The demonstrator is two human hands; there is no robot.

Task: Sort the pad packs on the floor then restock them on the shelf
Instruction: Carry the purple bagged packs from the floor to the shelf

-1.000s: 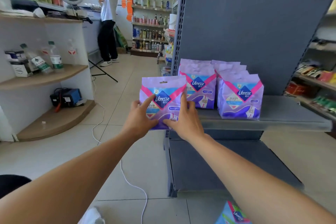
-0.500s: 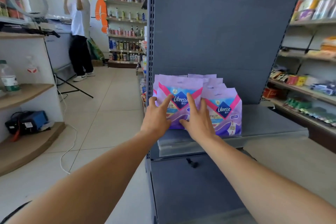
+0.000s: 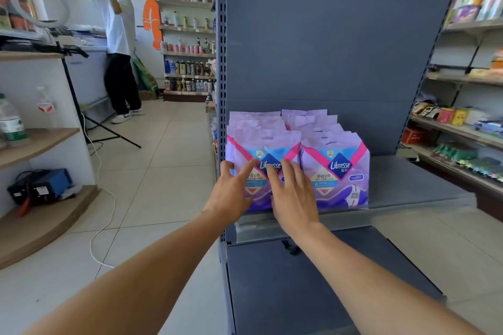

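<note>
Standing in two side-by-side rows on the grey shelf (image 3: 408,185), centre of the head view: purple pad packs, each row running back toward the blue-grey back panel (image 3: 326,35). Left row (image 3: 255,128) about four or five packs deep, right row (image 3: 310,122) about five or six; exact count unclear, since only overlapping top edges show behind the front ones. Front left pack (image 3: 265,149) upright at the shelf's front edge, touching the front right pack (image 3: 336,171) beside it.

Around these: perforated upright (image 3: 221,90) at the left edge of the panel; lower base shelf (image 3: 313,294) at bottom centre. Far right, side shelves (image 3: 462,139) with assorted packaged goods. Upper left, a person in a white top (image 3: 118,35) by a counter, with bottle shelves (image 3: 187,62) and an orange wall figure (image 3: 155,3) behind. Left edge: wooden shelving (image 3: 40,141) carrying two water bottles, a blue device (image 3: 40,186) lower down, a tripod (image 3: 89,106), a white cable (image 3: 104,226) across the tiled floor.

Both forearms reaching in from the bottom, converging on the front left pack. Left hand (image 3: 231,193) with fingers spread and straight, laid flat on the pack's left face and edge. Right hand (image 3: 294,196) likewise flat, fingers extended upward over the logo, covering most of the print. Neither curled around anything.
</note>
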